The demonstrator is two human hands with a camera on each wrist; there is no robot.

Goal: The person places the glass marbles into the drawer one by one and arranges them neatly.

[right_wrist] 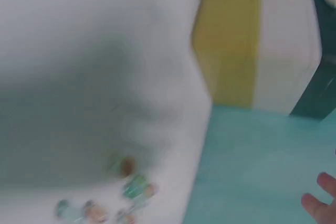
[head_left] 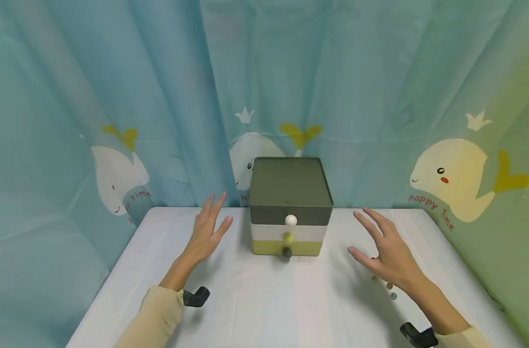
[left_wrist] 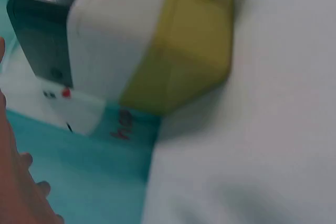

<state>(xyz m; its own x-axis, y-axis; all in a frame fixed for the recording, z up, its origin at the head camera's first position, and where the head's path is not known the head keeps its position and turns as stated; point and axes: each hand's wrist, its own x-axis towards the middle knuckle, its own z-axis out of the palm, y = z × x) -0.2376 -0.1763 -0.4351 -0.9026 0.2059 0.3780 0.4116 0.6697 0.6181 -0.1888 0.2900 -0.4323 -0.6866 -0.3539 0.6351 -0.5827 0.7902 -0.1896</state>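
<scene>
A small chest of three drawers [head_left: 289, 208] stands at the back middle of the white table [head_left: 264, 299]: dark green on top with a white knob [head_left: 291, 220], white in the middle with a yellow knob [head_left: 288, 237], yellow-green below with a dark knob [head_left: 286, 252]. All drawers look closed. My left hand [head_left: 208, 232] hovers left of the chest, fingers straight and spread, holding nothing. My right hand [head_left: 384, 249] hovers to the right of it, also spread and empty. Several glass marbles [right_wrist: 113, 198] lie on the table under the right hand; a few marbles [head_left: 390, 291] show beside the right wrist.
A teal curtain [head_left: 116, 96] printed with whales hangs close behind and around the table. The chest [left_wrist: 136, 40] sits near the table's back edge. Black wrist mounts [head_left: 197, 296] show on both forearms.
</scene>
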